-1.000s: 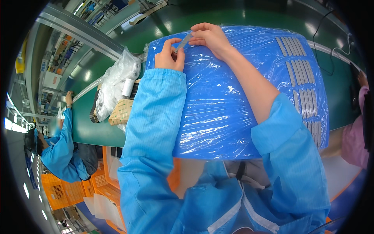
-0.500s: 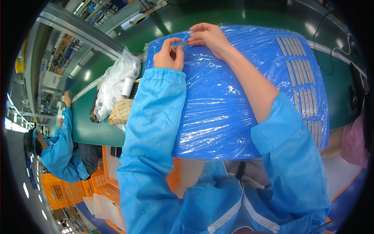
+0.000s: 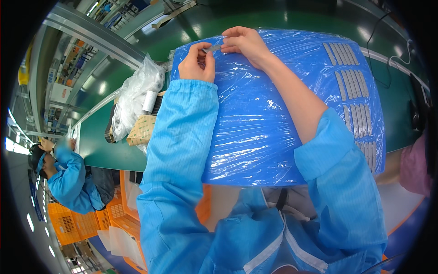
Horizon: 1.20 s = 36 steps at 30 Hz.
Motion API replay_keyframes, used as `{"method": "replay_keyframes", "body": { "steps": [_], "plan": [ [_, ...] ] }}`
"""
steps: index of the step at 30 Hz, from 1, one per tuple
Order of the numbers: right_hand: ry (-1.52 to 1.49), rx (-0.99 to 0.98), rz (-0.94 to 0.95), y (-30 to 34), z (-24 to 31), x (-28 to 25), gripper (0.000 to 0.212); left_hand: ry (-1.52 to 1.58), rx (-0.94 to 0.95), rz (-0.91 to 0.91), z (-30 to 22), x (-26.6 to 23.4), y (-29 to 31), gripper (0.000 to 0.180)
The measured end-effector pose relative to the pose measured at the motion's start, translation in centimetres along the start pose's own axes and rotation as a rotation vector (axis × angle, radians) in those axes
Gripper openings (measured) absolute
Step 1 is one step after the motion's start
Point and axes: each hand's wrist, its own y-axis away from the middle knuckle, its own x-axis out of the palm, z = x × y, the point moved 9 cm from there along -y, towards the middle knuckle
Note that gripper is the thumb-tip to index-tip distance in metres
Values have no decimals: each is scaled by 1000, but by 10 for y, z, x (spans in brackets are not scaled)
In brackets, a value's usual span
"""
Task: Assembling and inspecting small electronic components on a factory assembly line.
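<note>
Between my two hands, above the far left part of a blue board wrapped in clear film (image 3: 255, 137), is a small grey metal strip (image 3: 212, 48). My left hand (image 3: 197, 64) pinches its left end between thumb and fingers. The fingertips of my right hand (image 3: 244, 45) close on its right end. Similar grey strips with small holes (image 3: 351, 84) lie in several grouped rows along the right side of the blue board. Fingers cover part of the held strip, so its full length cannot be made out.
Left of the board, a crumpled clear plastic bag (image 3: 137, 100), a white roll (image 3: 149, 101) and a brown patterned sheet (image 3: 141, 130) lie on the green table (image 3: 114, 155). Orange crates (image 3: 73, 221) stand below. A co-worker in blue (image 3: 75, 178) sits at left; a pink sleeve (image 3: 415, 164) shows at right.
The strip between my hands has turned, showing its flat grey face, and my left fingers have shifted slightly. The co-worker at left has drawn an arm back from the table toward the head.
</note>
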Motion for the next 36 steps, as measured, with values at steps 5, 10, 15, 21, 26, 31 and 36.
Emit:
{"method": "replay_keyframes", "body": {
  "steps": [5, 10, 15, 21, 26, 31, 36],
  "plan": [
    [15, 2, 4, 1, 1, 1, 34, 37, -8, 29, 2, 4, 0, 17],
    [11, 7, 9, 1, 0, 1, 34, 68, -17, 29, 1, 4, 1, 17],
    [25, -7, 33, 0, 0, 2, 34, 83, -7, 47, 0, 6, 1, 17],
    [127, -43, 78, 1, 1, 4, 39, 63, -23, 78, -3, 7, 2, 17],
    [198, -63, 141, 2, 4, 9, 46, 54, -3, 88, -6, 8, 1, 17],
    [250, -84, 167, 4, 6, 15, 51, 45, 16, 101, -8, 7, 2, 17],
    [329, -109, 222, 3, 6, 20, 55, 48, 33, 109, -10, 10, 2, 17]
  ]
}}
